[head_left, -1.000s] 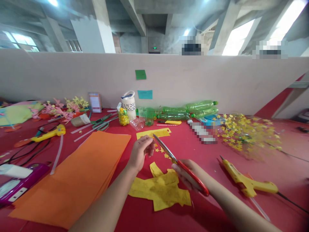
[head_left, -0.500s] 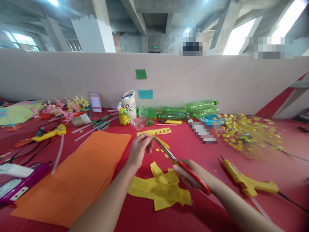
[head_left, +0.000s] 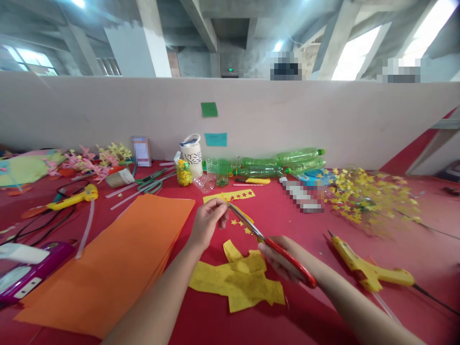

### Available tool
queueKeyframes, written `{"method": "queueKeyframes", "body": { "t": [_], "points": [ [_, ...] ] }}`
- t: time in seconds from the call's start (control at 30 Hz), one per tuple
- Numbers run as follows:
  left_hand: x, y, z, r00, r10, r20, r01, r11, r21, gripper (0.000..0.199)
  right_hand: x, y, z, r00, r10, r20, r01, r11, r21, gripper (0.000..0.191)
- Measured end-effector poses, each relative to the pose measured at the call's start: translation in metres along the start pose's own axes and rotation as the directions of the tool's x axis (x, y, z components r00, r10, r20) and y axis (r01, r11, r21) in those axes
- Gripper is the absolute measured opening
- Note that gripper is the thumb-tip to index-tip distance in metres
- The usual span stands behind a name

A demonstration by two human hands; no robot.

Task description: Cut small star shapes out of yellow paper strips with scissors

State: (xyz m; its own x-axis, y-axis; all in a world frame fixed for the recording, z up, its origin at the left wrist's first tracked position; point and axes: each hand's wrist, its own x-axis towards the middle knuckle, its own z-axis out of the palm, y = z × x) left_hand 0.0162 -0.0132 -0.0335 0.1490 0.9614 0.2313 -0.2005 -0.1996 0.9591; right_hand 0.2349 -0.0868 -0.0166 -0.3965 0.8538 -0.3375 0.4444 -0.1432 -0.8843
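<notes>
Red tabletop (head_left: 312,316): beyond the scissors (head_left: 287,258), a clear container (head_left: 183,164) holds yellow pieces (head_left: 184,178).

Scissors (head_left: 276,248) red-handled; strip (head_left: 247,215), scraps (head_left: 237,281) yellow; sheets (head_left: 115,258) orange.

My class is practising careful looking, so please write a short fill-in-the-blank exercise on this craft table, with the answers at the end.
1. The scissors in the right hand have ____ handles.
2. The large paper sheets to the left of the left hand are ____ in colour.
3. The green note is stuck ____ the blue note.
4. Each small yellow cut-out lying between the hands is shaped like a ____.

Missing words: red; orange; above; star.
</notes>
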Motion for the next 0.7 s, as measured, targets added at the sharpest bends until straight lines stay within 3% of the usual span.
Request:
{"method": "queueKeyframes", "body": {
  "t": [0.7],
  "points": [
    [0.0022, 0.0024, -0.0058, 0.996, -0.092, -0.015, 0.092, 0.995, -0.042, 0.019, -0.0017, -0.0029, -0.0044, 1.0, 0.004, 0.023, -0.004, 0.999, -0.041, 0.047]
  ]
}}
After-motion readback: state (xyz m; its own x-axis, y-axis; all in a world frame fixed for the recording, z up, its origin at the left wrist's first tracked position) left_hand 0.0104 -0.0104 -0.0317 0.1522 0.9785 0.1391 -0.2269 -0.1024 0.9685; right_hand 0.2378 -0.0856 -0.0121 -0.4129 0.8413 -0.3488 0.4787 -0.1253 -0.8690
